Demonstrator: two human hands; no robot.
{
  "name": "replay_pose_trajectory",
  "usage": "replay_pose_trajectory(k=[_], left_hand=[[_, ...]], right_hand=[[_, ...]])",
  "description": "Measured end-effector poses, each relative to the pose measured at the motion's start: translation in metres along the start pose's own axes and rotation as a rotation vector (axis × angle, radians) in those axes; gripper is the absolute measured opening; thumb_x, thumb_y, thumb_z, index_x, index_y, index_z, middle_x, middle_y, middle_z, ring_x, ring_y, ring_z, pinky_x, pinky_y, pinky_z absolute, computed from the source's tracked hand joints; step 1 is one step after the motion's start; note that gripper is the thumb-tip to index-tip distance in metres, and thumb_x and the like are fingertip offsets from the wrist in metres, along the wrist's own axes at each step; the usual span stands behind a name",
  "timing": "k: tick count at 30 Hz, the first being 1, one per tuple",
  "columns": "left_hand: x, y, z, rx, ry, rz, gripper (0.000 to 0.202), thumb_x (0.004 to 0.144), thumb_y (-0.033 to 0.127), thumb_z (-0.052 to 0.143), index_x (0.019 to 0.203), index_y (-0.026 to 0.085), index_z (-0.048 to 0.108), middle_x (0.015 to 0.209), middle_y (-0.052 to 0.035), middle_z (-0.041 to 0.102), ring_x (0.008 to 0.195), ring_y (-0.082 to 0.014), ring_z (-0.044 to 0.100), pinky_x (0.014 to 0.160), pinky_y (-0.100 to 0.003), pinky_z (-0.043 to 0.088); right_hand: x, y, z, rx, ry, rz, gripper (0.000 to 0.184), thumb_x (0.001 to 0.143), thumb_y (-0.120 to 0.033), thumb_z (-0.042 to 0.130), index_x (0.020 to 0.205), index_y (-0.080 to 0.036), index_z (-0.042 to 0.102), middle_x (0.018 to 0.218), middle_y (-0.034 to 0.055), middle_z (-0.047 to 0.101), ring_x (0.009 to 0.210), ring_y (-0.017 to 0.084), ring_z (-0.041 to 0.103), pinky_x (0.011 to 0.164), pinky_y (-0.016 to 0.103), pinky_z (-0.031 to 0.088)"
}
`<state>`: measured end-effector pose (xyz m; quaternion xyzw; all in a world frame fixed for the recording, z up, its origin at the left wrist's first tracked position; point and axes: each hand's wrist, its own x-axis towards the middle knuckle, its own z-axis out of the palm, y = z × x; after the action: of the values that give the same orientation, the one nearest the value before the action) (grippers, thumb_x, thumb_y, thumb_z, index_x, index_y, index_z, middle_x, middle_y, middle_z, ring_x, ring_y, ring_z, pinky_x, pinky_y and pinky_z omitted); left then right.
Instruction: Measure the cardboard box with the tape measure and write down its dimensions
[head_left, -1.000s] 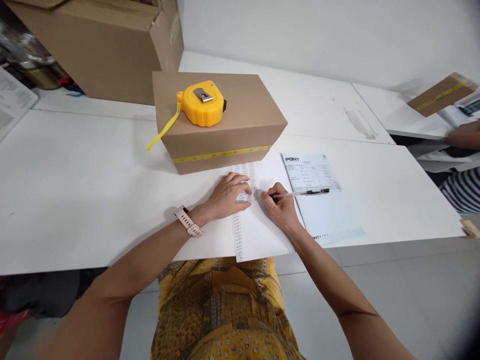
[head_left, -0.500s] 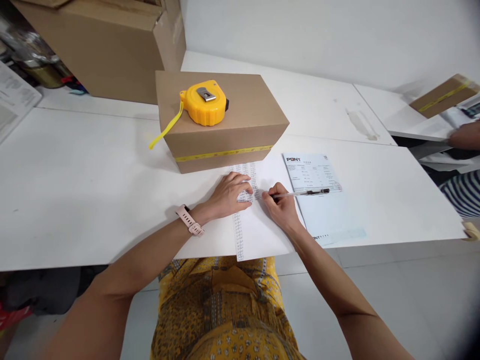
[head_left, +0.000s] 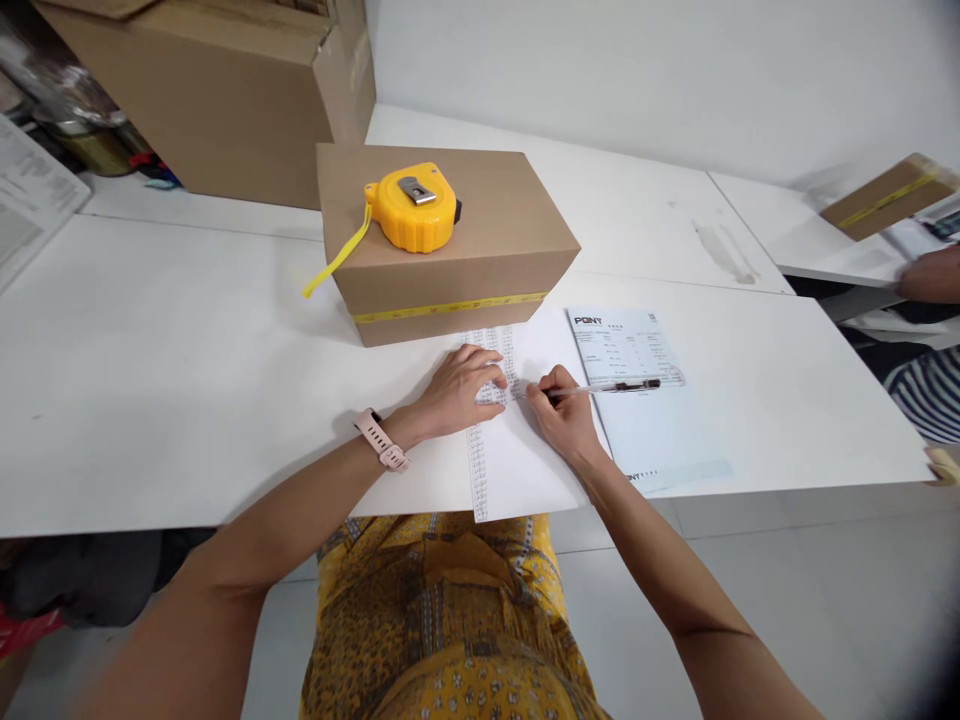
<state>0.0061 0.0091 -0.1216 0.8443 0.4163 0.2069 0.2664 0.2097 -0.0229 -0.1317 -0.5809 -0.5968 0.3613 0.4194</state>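
Note:
A white sheet of paper (head_left: 525, 470) with columns of small handwriting lies on the table in front of me. My left hand (head_left: 461, 388) rests on it with the fingers spread, a pink watch band around the wrist. In my right hand (head_left: 564, 415) is a clear pen (head_left: 611, 387) with a dark end, its tip side toward the written columns. Right of the sheet, partly under the pen, is a printed form pad (head_left: 645, 430) marked PONY. Behind my hands stands a closed cardboard box (head_left: 450, 285) with yellow tape, and a yellow tape measure (head_left: 416, 210) sits on top.
A larger cardboard box (head_left: 225, 110) stands at the back left, beside printed papers (head_left: 30, 200) at the edge. On the far right are a small taped box (head_left: 885, 197) and another person's arm (head_left: 934, 272) near a striped garment. The white table (head_left: 165, 380) ends close to my body.
The view has shifted very slightly. Both hands stay in nearly the same place on the paper, with the pen still in my right hand.

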Motion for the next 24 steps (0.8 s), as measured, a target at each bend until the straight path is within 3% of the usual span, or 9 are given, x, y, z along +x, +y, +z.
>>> replay_pose_trajectory(k=[24], left_hand=[[-0.001, -0.0001, -0.0006, -0.001, 0.011, 0.012, 0.018, 0.08, 0.022, 0.075, 0.097, 0.021, 0.07, 0.139, -0.0089, 0.063, 0.133, -0.0308, 0.049, 0.113, -0.051, 0.039]], right_hand=[[0.0004, -0.0012, -0.0009, -0.013, 0.018, 0.008, 0.027, 0.082, -0.031, 0.064, 0.07, -0.024, 0.042, 0.056, -0.0079, 0.038, 0.053, 0.01, 0.034, 0.05, 0.025, 0.025]])
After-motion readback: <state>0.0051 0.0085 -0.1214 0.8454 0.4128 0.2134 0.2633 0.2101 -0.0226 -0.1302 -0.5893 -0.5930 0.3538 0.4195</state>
